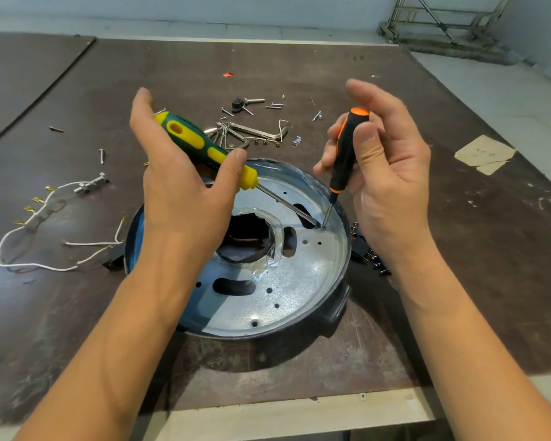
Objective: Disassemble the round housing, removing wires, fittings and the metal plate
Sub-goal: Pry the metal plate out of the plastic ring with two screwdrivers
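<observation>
Two screwdrivers meet at one spot on the metal plate inside the round housing.

A dark brown worktable (395,100) carries the round housing (335,316), which sits near the front edge between both forearms. The metal plate (303,275) is seated inside it. The left hand (178,173) holds a green-and-yellow screwdriver (201,144) slantwise, thumb pressed on the handle and fingers extended behind it. The right hand (385,173) pinches a black-and-orange screwdriver (344,154) nearly upright between thumb and curled fingers, with the forefinger raised above its cap. Both tips touch the plate close to its right rim. White wires (89,243) with brass terminals lie left of the housing. A hex key set (261,132) and loose screws (275,105) lie behind it.
</observation>
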Motion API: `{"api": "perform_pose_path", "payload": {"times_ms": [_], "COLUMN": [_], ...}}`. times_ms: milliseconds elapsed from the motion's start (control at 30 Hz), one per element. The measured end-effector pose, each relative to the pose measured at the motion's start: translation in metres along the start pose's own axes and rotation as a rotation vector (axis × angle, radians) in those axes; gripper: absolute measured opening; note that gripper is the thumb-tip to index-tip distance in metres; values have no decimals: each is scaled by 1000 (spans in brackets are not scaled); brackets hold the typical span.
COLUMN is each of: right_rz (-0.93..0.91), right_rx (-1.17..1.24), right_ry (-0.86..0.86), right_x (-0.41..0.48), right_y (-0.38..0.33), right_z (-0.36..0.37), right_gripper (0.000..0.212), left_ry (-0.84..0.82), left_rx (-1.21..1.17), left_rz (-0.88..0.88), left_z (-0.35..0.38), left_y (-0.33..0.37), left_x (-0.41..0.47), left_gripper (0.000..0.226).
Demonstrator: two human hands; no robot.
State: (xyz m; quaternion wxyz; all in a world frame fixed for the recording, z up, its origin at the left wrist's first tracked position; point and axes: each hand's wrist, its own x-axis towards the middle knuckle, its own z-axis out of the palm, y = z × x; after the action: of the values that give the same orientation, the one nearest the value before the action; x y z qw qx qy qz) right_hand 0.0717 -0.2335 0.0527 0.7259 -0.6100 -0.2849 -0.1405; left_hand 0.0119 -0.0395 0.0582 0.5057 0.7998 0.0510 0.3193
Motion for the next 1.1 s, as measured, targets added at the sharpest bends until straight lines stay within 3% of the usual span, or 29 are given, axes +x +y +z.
{"api": "perform_pose_path", "payload": {"times_ms": [233, 500, 700, 933, 1100], "right_rz": [21, -71, 14, -52, 13], "right_rx": [-44, -132, -14, -186, -107], "right_ry": [33, 83, 77, 134, 109], "right_x": [-3, -5, -6, -2, -2], "right_y": [3, 6, 6, -1, -1], "right_z": [1, 2, 1, -3, -5], "right_gripper": [22, 36, 23, 28, 29], "left_ry": [-49, -59, -74, -75, -103], "left_rx": [-185, -130, -44, -2, -35], "left_rz": [-31, -21, -26, 45, 64], "left_z": [0, 0, -1, -1, 3], "left_y": [2, 3, -1, -6, -7], "left_x": [3, 2, 3, 2, -2], "left_gripper": [93, 72, 80, 87, 87]}}
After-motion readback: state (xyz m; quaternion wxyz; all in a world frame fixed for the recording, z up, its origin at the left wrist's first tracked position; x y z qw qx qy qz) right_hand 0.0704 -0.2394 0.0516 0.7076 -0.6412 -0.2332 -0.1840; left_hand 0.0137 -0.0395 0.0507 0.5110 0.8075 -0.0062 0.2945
